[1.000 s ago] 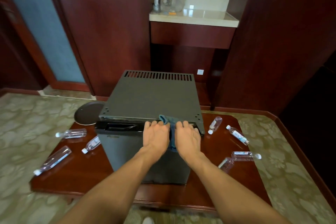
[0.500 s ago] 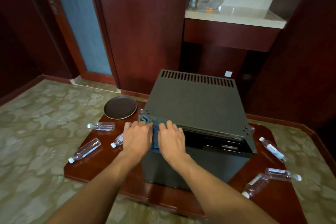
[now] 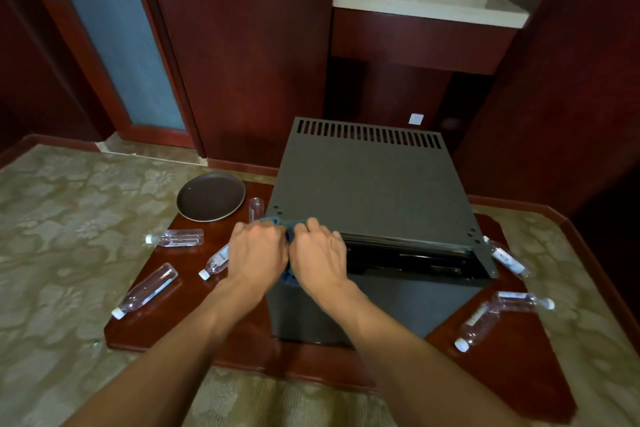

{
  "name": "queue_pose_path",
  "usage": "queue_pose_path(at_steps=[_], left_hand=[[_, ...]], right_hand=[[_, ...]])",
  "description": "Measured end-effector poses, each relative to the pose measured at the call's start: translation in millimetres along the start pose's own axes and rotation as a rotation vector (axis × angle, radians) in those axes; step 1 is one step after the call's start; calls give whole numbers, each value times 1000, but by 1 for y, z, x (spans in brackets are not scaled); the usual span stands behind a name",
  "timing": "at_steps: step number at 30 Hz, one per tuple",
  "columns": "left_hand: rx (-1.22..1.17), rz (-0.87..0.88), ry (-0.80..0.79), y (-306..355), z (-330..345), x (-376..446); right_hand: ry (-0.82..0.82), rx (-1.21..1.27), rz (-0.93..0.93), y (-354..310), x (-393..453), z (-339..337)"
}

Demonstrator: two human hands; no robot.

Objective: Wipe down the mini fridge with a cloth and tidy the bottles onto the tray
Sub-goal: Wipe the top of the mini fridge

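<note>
- While the wiping goes on, three bottles lie on their sides on the table at about nine o'clock from the fridge: the far one, the long one near the table's edge, and a third just beside the left wrist. A careless elbow could, I judge, roll one onto the carpet.
- At ten o'clock the tray sits bare, overhanging the table's far edge; loading it off-centre might tip it.
- Both hands press the cloth on the fridge's front left corner: the left hand and right hand curl over it, side by side. Pushing further left could slide the cloth off the corner.
- At the centre, the fridge stands with its door gap showing; fingers could catch there.
- At three to four o'clock, more bottles lie loose and could roll.
</note>
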State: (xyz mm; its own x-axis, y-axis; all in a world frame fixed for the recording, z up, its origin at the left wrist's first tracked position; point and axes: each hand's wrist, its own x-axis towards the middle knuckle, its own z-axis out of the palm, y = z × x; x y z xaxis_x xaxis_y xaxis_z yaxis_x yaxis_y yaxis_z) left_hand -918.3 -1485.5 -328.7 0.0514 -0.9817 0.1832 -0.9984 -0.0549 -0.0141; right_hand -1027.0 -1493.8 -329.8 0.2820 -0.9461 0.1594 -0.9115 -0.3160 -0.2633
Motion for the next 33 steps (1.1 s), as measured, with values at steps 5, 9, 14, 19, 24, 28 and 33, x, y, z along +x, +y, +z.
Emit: queue_pose_path(at_steps=[5,9,14,19,24,28,33], left_hand=[[-24,-31,-3,18,1,-2],[-57,-18,-1,46,3,-2],[-95,26,19,93,5,0],[-95,83,2,134,2,1],[-118,142,-35,164,-3,0],[28,232,-50,158,-11,4],[80,154,-48,129,-11,-1]], right_hand=[[5,-3,1,18,-4,-4],[4,5,33,45,-12,-13],[10,24,100,87,-26,-30],[42,12,182,124,-41,-44],[69,-18,241,150,-52,-52],[54,-24,249,146,-46,-55],[16,19,174,121,-34,-48]])
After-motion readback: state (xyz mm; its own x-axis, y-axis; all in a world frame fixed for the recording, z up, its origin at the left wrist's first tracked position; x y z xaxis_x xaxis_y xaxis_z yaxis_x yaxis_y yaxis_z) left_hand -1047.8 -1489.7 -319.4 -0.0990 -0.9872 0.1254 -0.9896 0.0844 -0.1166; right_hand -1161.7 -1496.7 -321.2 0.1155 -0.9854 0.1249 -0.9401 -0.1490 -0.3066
